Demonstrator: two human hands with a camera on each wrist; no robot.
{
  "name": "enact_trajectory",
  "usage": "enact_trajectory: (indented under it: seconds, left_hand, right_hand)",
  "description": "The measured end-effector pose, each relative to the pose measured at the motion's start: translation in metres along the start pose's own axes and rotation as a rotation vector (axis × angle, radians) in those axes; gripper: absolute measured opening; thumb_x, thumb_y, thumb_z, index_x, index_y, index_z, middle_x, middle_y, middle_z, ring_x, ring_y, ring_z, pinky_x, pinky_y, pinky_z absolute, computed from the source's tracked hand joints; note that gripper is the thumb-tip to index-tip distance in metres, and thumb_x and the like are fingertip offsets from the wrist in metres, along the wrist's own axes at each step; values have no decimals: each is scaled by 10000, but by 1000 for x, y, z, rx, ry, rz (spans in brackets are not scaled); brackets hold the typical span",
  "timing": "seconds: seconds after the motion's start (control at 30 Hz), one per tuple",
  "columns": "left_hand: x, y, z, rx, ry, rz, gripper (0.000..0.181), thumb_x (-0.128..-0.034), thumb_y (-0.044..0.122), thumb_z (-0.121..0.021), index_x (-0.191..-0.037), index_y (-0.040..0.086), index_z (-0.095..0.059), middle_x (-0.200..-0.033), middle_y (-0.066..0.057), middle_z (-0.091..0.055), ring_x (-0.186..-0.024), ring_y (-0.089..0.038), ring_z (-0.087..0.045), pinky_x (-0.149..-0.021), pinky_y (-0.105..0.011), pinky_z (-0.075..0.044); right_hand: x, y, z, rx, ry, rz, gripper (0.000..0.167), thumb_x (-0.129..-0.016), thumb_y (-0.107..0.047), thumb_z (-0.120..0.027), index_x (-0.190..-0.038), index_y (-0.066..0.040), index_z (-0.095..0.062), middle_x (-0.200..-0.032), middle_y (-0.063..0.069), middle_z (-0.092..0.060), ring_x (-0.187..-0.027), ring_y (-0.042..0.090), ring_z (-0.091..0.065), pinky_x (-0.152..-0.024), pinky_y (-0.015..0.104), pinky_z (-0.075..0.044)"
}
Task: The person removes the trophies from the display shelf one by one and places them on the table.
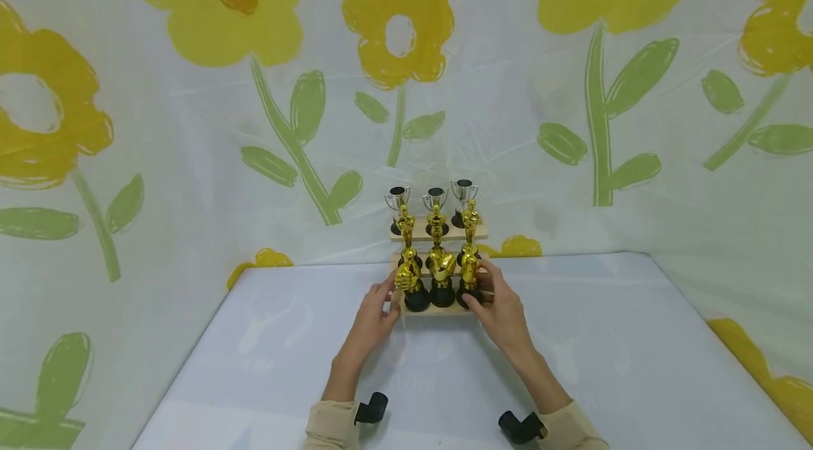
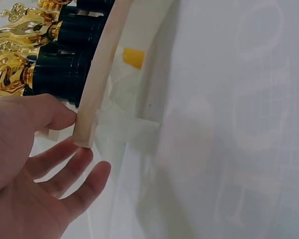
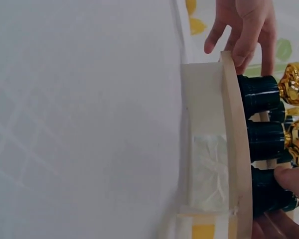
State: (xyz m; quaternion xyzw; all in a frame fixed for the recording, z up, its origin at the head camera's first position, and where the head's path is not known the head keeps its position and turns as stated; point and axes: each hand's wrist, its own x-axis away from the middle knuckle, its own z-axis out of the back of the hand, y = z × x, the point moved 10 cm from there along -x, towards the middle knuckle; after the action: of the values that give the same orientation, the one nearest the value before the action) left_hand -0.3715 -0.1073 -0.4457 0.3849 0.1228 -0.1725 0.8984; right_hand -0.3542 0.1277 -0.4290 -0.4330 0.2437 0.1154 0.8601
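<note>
A wooden three-tier stand (image 1: 438, 311) holds silver cups (image 1: 435, 197) on top and gold figures on the two lower tiers, all on black bases. My left hand (image 1: 373, 316) holds the left end of the lowest board; in the left wrist view, its thumb and a fingertip of the hand (image 2: 50, 199) pinch the board's end (image 2: 97, 84), other fingers spread. My right hand (image 1: 506, 312) grips the front right gold trophy (image 1: 469, 270). The right wrist view shows that thumb (image 3: 294, 181) against its black base (image 3: 266, 191), with fingers around the far side, partly hidden.
The stand is near the back edge of a white-covered table (image 1: 419, 379), close to a flower-printed cloth (image 1: 483, 104) that hangs behind and at both sides. Black devices (image 1: 373, 408) are strapped at both wrists.
</note>
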Motion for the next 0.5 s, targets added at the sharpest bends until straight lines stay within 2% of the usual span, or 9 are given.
enact_trajectory:
  seconds: [0.2,0.5]
  left_hand:
    - [1,-2,-4,2,-15,9,712,-880,3,-599,-1527,179,-357,-1194,-131,-599,-1036,-237,-578,-736,-261,-525]
    - [1,-1,-2,2,-11,7,708,-889,8,-597,-1531,166,-345,-1199,-142,-595,-1043,-242,-573,-734,-271,-528]
  right_hand:
    - [1,2,-1,-8,-36,-10,712,-844,-135,-770,-1452,-152,-400,-1181,156,-676,-1012,299,-695,-781,364,-591]
    - [-3,0,1,-31,-66,12,717,-842,-110,-767,-1454,-139,-393,-1150,166,-678,-1012,298,-692,-779,361,-591]
